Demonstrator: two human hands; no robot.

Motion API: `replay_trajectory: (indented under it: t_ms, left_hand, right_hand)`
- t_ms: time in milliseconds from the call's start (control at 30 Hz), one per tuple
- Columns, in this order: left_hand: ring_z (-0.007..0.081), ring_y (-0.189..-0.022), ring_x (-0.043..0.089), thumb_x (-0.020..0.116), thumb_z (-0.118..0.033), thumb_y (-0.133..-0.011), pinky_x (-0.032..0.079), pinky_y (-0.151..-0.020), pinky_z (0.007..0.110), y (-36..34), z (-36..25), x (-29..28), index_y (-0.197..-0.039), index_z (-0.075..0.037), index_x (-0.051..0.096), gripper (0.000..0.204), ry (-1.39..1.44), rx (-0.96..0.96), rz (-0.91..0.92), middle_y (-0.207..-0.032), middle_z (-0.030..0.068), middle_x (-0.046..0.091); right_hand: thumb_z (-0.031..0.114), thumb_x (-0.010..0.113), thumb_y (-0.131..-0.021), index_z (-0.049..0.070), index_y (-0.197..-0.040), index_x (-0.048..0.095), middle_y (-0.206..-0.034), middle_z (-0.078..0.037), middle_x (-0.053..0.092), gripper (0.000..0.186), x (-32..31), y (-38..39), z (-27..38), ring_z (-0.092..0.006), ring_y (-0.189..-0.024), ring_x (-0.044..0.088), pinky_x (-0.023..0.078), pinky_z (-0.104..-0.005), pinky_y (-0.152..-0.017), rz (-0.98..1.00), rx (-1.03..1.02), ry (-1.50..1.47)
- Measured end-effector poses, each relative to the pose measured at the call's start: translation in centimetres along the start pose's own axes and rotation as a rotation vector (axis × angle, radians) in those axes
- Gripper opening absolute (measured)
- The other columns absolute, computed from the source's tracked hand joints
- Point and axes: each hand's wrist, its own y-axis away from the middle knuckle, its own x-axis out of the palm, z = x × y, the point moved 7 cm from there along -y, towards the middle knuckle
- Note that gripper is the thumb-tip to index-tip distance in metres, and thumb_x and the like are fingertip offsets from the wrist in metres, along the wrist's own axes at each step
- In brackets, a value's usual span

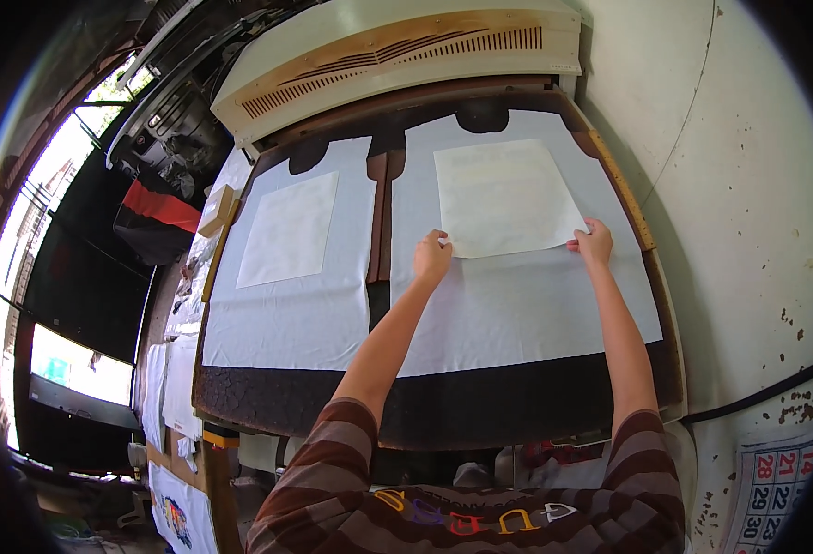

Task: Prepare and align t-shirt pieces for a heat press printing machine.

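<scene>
A white paper sheet (pixel 508 198) lies on the right pale fabric panel (pixel 536 314), which has the cut of a shirt body. My left hand (pixel 432 256) pinches the sheet's near left corner. At its near right corner, my right hand (pixel 594 242) is closed on the paper between thumb and fingers. The near edge looks slightly raised off the cloth. To the left, a second paper sheet (pixel 288 229) rests flat on another pale fabric panel (pixel 305 323), with no hand on it. Both panels are spread on a dark, worn press bed (pixel 508 399).
A cream machine housing (pixel 406 60) with vent slots spans the far side of the bed. A wall (pixel 721 185) stands close on the right, a calendar (pixel 776 489) low on it. Leftward are a small box (pixel 215 210) and a hanging printed white cloth (pixel 183 512).
</scene>
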Motion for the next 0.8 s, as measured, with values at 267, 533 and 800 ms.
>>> replay_trajectory:
  t_ms: [267,533,800]
  left_hand:
    - [0.0280,-0.080,0.061,0.056,-0.014,-0.074,0.048,-0.071,0.037,-0.4,-1.0,0.4,-0.102,-0.006,0.059,0.029,-0.016,0.032,0.026,-0.085,0.0125,0.064]
    - [0.0312,-0.086,0.060,0.054,-0.023,-0.077,0.047,-0.073,0.040,0.5,-1.4,-0.1,-0.106,-0.007,0.057,0.033,-0.180,-0.011,-0.017,-0.090,0.0156,0.063]
    - [0.0336,-0.079,0.060,0.051,-0.026,-0.081,0.046,-0.068,0.043,3.4,-2.3,-0.2,-0.103,-0.009,0.058,0.029,-0.359,0.167,0.063,-0.081,0.0173,0.062]
  right_hand:
    - [-0.003,0.054,-0.074,-0.009,-0.110,0.049,-0.082,-0.017,0.059,0.037,-0.5,-1.4,-1.6,-0.0208,-0.059,0.064,0.052,-0.0262,-0.048,0.013,0.028,0.038]
    - [0.004,0.056,-0.073,-0.003,-0.107,0.054,-0.082,-0.015,0.059,0.034,-1.4,-1.0,-2.1,-0.0234,-0.057,0.063,0.050,-0.0306,-0.051,-0.035,0.002,0.210]
    - [0.007,0.050,-0.079,0.014,-0.103,0.062,-0.095,-0.015,0.050,0.028,-0.8,1.6,0.0,-0.0324,-0.083,0.057,0.047,-0.0408,-0.070,-0.026,-0.313,0.922]
